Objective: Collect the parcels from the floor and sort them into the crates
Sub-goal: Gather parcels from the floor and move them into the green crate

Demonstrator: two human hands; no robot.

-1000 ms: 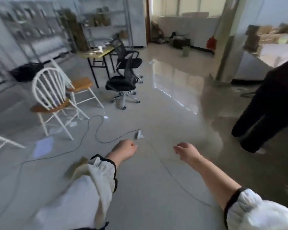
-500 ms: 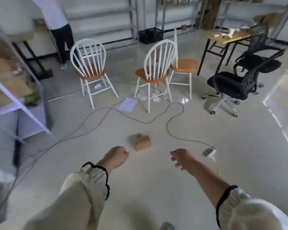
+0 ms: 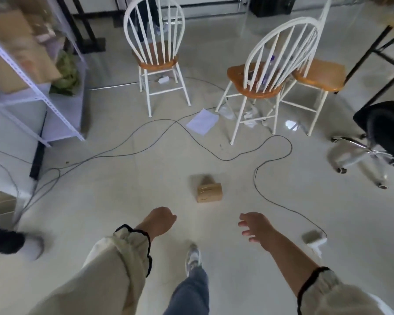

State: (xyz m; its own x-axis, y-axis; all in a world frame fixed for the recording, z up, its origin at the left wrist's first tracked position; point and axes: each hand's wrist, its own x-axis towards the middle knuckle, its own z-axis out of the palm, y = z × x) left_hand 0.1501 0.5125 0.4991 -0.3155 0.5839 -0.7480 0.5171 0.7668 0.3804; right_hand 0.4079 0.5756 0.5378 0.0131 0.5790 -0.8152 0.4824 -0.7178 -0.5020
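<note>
Since half a second ago my right hand [image 3: 256, 226] has loosened: fingers spread, holding nothing. My left hand [image 3: 160, 220] is clenched, empty. One brown parcel [image 3: 209, 192] lies on the floor [image 3: 123, 189] just ahead, between both hands, touching neither. Counted beyond it: three white chairs [image 3: 156, 53], one black office chair [image 3: 382, 130], one paper sheet [image 3: 202, 121].

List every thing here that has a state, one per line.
cardboard parcel: lying on the floor, untouched.
left hand: fingers curled, holding nothing.
right hand: fingers spread, empty.
black cable: loose, snaking across the floor.
sheet of paper: flat on the floor.
</note>
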